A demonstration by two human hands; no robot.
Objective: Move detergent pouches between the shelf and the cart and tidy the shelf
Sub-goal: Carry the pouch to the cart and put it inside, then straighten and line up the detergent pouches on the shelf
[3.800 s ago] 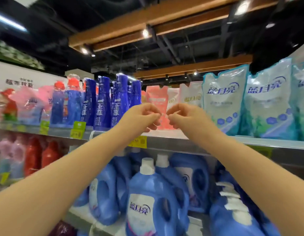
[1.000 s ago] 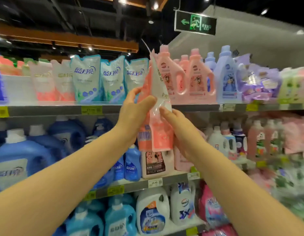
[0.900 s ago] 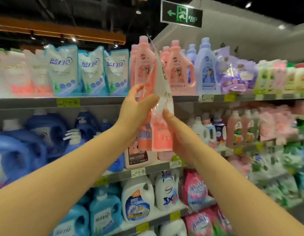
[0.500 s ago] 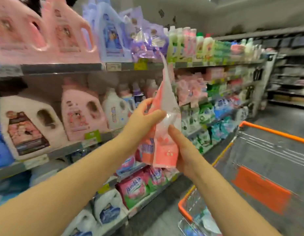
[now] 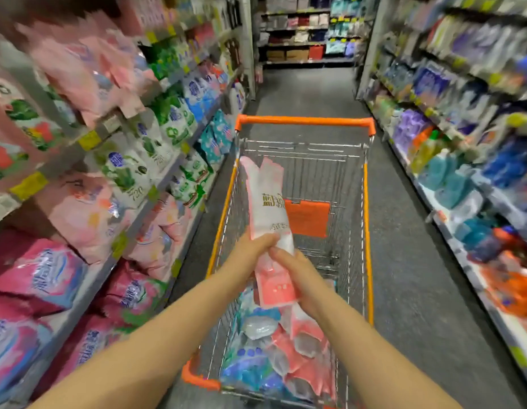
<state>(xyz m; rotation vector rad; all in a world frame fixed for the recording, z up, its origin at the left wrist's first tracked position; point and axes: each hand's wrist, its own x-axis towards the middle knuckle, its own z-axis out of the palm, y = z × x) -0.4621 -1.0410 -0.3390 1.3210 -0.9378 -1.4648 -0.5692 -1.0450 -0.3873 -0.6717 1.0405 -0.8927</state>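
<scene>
Here both the left hand and right hand clasp a pink pouch above the cart

A supermarket aisle, in the laundry-goods section. Long metal shelves ran down the left side, packed with pink, green and blue refill bags, with yellow price tags clipped along the shelf edges. More shelves of bottles and bags lined the right side. Between them, on a grey floor, stood a wire shopping cart with orange trim. Further stocked shelving closed the aisle's far end.
</scene>
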